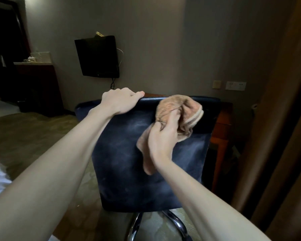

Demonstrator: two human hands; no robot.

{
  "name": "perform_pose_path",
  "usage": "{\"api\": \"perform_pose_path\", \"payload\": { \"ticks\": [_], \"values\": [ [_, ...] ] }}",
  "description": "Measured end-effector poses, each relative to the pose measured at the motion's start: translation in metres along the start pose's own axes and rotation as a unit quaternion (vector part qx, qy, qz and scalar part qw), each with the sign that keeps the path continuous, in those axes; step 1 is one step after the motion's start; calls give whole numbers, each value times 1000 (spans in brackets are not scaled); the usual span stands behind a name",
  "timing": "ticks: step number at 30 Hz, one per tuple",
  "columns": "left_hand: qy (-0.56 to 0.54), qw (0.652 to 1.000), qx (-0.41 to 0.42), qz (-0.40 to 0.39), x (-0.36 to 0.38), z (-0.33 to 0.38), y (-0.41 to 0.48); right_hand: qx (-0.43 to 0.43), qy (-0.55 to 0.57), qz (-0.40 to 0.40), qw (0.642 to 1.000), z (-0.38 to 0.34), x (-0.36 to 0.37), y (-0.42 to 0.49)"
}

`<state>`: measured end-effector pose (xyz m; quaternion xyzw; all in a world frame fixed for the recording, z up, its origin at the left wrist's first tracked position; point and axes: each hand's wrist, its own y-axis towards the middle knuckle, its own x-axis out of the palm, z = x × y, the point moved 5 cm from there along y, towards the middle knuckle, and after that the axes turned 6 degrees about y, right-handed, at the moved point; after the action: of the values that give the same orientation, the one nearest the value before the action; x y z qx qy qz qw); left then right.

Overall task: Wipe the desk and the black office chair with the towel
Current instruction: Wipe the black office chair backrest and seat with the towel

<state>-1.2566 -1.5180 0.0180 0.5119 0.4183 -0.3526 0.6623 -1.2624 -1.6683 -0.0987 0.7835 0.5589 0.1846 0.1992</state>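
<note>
The black office chair (122,164) stands in front of me with the back of its backrest facing me. My left hand (120,100) grips the top edge of the backrest on the left. My right hand (163,136) holds a bunched pinkish-tan towel (182,110) pressed against the upper right of the backrest; one end of the towel hangs down below my wrist. The reddish wooden desk (222,126) shows behind the chair on the right, mostly hidden by it.
The chair's chrome base (174,221) spreads over the patterned carpet. A black wall-mounted TV (98,56) hangs behind. A dark cabinet (36,84) stands at the left. Wall sockets (235,85) sit above the desk, and a brown curtain (285,119) hangs at the right.
</note>
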Motion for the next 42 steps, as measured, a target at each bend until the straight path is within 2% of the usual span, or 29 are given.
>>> {"api": "perform_pose_path", "payload": {
  "ticks": [3, 4, 10, 13, 17, 22, 27, 31, 36, 39, 42],
  "values": [
    [0, 1000, 19, 18, 0, 2, 0, -5, -12, -73, 997, -3, 8, -20],
    [-1, 999, 28, 27, 1, 0, -1, 1, -7, -75, 997, -3, 3, -23],
    [-9, 997, 68, 31, -1, 0, -8, 44, 45, 134, 989, 14, -74, 10],
    [-7, 996, 75, 42, -2, 4, -11, 29, 16, 176, 984, 18, -115, 38],
    [-4, 996, 73, 58, 1, 11, -9, 37, 3, 173, 984, 27, -143, 67],
    [1, 994, 83, 78, 3, 35, -13, 1, -47, 147, 988, 33, -142, 83],
    [22, 991, 105, 82, 5, 56, -15, -4, 28, 136, 990, 55, -128, 108],
    [22, 990, 137, 39, 5, 62, -7, 64, 60, 91, 992, 87, -114, 139],
    [19, 987, 161, 5, 4, 65, 5, 87, 112, 119, 983, 90, -93, 145],
    [27, 987, 155, 21, 6, 64, 5, 77, 83, 126, 985, 83, -81, 132],
    [30, 989, 136, 57, 8, 64, 4, 80, -11, 128, 988, 66, -63, 106]
  ]
}}
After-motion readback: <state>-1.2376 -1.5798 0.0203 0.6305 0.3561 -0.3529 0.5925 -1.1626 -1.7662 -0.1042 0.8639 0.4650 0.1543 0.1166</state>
